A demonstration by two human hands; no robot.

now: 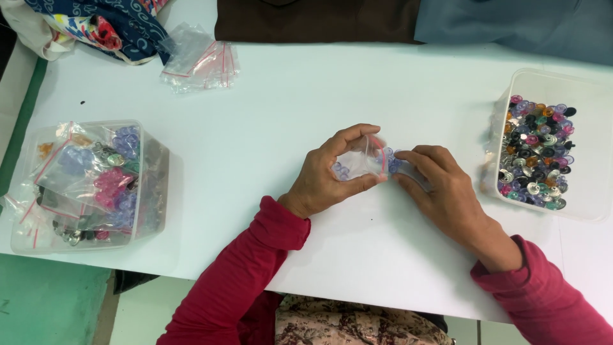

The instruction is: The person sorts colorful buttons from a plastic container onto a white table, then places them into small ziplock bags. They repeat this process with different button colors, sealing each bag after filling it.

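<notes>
My left hand (322, 176) fingers pinch a clear bag (361, 160) w/ pale beads at mid-surface (287, 102), right hand (440, 182) fingers pressed on its edge, bead tub (594, 160) at right.

Small craft or sewing-supply packing station at a white work table.

The white table (287, 96) carries sorting stock: at 3 o'clock, a clear plastic tub (578, 144) of loose mixed-colour snap buttons; at 9 o'clock, a second clear tub (150, 191) filled with small zip bags of buttons sorted by colour; at 11 o'clock, a pile of empty zip bags (201, 64). Folded fabrics, brown (319, 19) and grey-blue (511, 25), lie along the 12 o'clock edge, with patterned cloth (102, 25) at 10 o'clock.
</notes>
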